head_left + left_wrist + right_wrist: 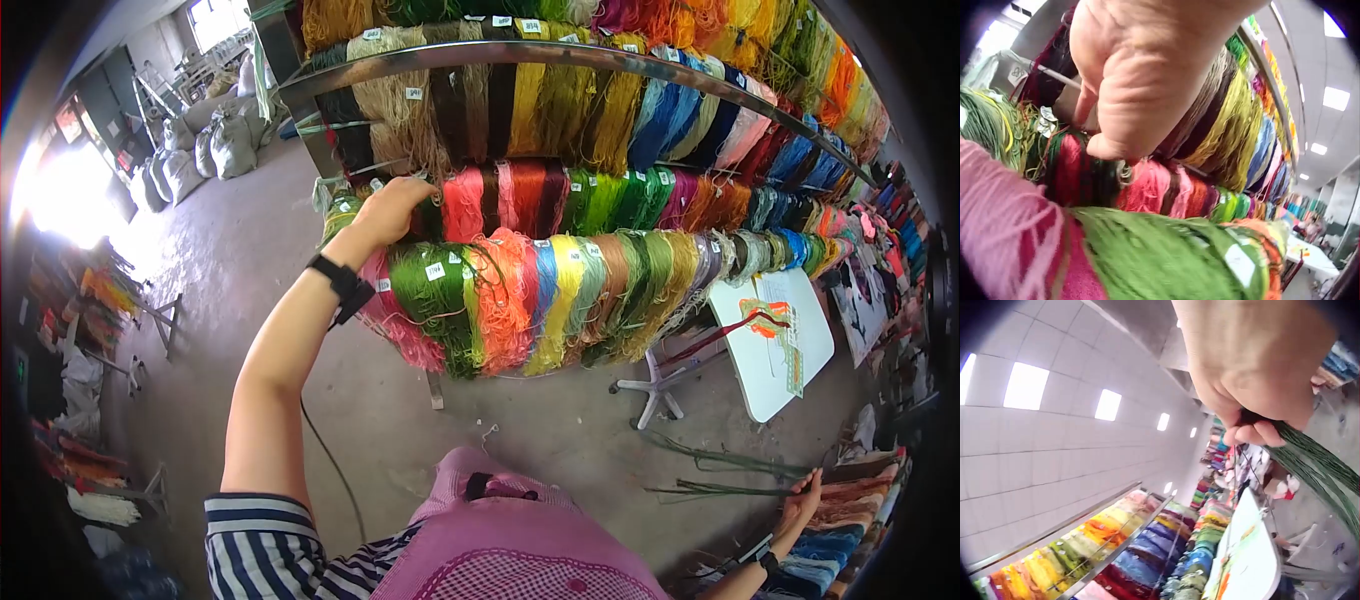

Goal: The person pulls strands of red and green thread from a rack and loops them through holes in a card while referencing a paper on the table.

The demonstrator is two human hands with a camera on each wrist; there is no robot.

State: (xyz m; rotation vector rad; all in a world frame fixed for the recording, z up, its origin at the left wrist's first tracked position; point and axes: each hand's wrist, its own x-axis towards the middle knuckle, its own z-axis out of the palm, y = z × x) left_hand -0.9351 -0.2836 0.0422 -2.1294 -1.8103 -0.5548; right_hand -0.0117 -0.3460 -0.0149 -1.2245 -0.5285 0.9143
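- Grey floor (520,430) spreads beneath a metal rack (560,52) of colored yarn skeins, which runs from eleven round to two o'clock in the head view.
- Pale stuffed sacks (232,145) slump at ten o'clock, near the bright doorway (75,185).
- At eleven o'clock, the person's left hand (392,212) reaches over the front row, just behind a green skein (432,300) with a white tag. Its fingers bend down by the red and dark skeins (1069,165); I can't tell from where I stand whether they grip any.
- Over at four o'clock the right hand (803,500) is clamped on a thin bundle of dark green strands (1313,464), fingers curled round it. The loose lengths trail toward the middle of the floor.
- So the two hands are well apart, one at the rack, the other low by more skeins (850,520) in brown, pink and blue.
- White tabletop (775,375) tilts into sight at three o'clock; orange netting (762,318) and a pale green strip (794,365) lie on it.
- Each wrist wears a black band (343,285), and the person has a pink apron (500,545) over striped sleeves (262,545).
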